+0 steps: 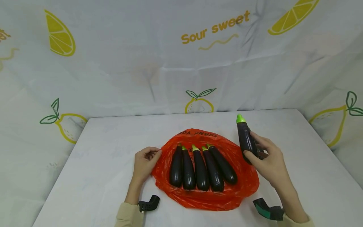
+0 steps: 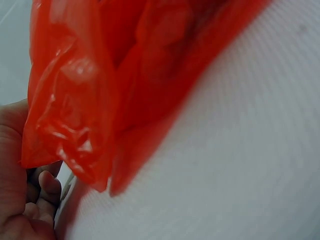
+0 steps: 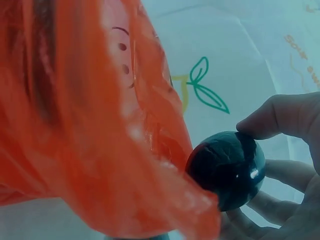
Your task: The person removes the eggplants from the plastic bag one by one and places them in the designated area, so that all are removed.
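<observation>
My right hand (image 1: 269, 159) grips a dark eggplant (image 1: 246, 138) with a bright green stem end, held upright at the bag's right edge. In the right wrist view its rounded end (image 3: 227, 170) shows between thumb and fingers. A red plastic bag (image 1: 195, 200) lies spread on the table, its mouth wide. Several eggplants (image 1: 202, 170) lie side by side in it, stems pointing away from me. With thumb and curled fingers, my left hand (image 1: 146, 162) pinches the bag's left rim. The bag's crumpled edge (image 2: 75, 115) fills much of the left wrist view.
The white table (image 1: 107, 157) stretches out on both sides of the bag. Behind it hangs a white cloth (image 1: 119, 63) printed with lemons and lettering. A dark wrist device (image 1: 149, 203) sits at the left wrist, another (image 1: 267, 209) at the right.
</observation>
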Motion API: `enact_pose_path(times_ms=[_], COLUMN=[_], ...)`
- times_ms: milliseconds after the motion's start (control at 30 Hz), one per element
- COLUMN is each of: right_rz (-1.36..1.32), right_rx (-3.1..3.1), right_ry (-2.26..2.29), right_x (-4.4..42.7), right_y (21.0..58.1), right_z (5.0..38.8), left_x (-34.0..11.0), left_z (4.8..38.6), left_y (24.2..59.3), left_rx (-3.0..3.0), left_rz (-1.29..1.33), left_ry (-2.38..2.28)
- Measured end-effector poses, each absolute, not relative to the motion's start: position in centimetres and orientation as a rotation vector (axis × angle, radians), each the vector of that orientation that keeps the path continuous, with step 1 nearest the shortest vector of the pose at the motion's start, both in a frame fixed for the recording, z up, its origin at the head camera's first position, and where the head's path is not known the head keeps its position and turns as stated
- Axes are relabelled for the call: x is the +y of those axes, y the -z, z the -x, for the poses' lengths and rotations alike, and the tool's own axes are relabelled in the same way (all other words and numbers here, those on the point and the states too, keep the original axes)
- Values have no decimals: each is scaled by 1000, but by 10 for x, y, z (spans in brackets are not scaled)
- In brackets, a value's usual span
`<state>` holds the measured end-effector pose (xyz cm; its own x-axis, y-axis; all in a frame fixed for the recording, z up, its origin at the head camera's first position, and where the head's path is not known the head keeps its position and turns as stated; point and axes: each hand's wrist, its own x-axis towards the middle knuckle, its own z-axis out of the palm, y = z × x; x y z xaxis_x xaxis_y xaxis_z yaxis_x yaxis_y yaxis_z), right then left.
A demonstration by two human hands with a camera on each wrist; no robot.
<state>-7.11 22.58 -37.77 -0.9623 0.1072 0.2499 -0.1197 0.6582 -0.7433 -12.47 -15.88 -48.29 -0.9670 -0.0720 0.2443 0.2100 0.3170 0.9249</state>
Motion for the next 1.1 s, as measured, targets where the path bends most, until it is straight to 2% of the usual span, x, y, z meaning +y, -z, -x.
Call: enact_pose_path(times_ms=[1100], right_rz=[129], right_rx=[-2808], right_ry=[-1176], right_x=[255], right_y=[392], right_z=[78], left_x=[-161], left_z=[126], left_y=[483], left_rx=[-2363], left_rz=[146], left_ry=[1698])
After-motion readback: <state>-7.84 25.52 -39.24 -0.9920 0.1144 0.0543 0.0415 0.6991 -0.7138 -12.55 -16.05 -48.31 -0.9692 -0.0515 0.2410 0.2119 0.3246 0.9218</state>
